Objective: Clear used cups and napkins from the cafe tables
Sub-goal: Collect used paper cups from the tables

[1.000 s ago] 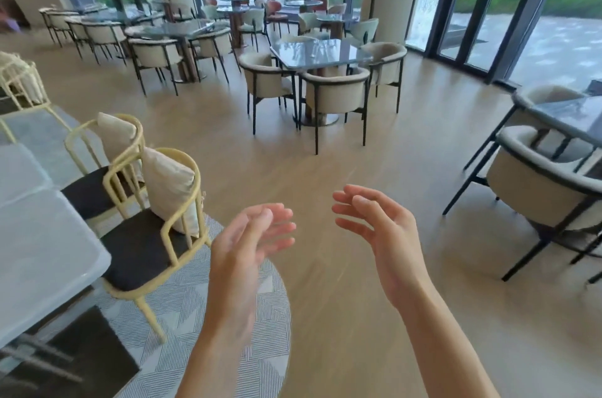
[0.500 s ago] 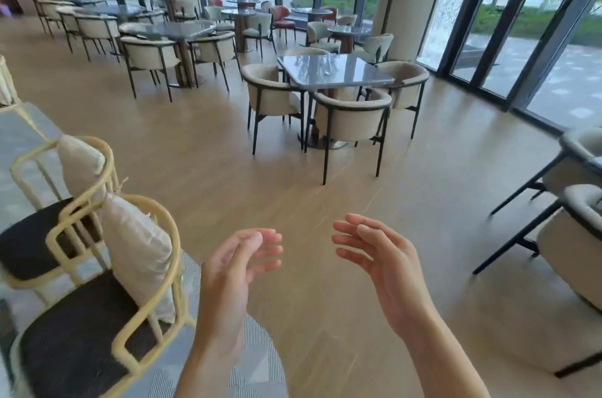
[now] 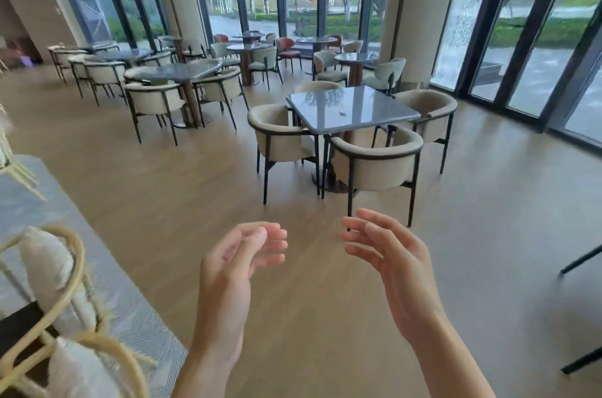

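1. Far left, bottom: pale yellow curved-frame chair [image 3: 70, 329] with a black seat and white fringed cushions [image 3: 49, 270]; blurred. It stands on a grey herringbone-pattern rug [image 3: 136, 326] laid over the light wood-plank floor [image 3: 309, 332].
2. Left, mid-distance: square grey stone-top table [image 3: 182, 70] on a dark brown pedestal, ringed by cream upholstered tub chairs with thin black metal legs [image 3: 153, 104]. More tables and chairs of the same kind stand behind it, toward the glass wall.
3. Bottom centre-left: left hand [image 3: 234, 270] raised over bare floor, palm turned inward, fingers loosely bent, holding nothing and touching nothing.
4. Centre: nearest square glossy grey stone-top table [image 3: 351, 109], with four cream tub chairs around it; the closest one [image 3: 374, 163] has its back to the camera. The top reflects the trees outside. One tiny dark speck sits on it, too small to identify. No cup or napkin can be made out on this or any table in view, so the task's things cannot be located.
5. Bottom centre-right: right hand [image 3: 394, 260] raised level with the left, palm facing it, fingers relaxed and slightly spread, gripping nothing. The hands are apart, with floor visible between them.
6. Right: floor-to-ceiling windows with dark metal frames [image 3: 485, 19]; lawn and trees outside. Black chair legs [image 3: 583, 309] enter at the right edge.
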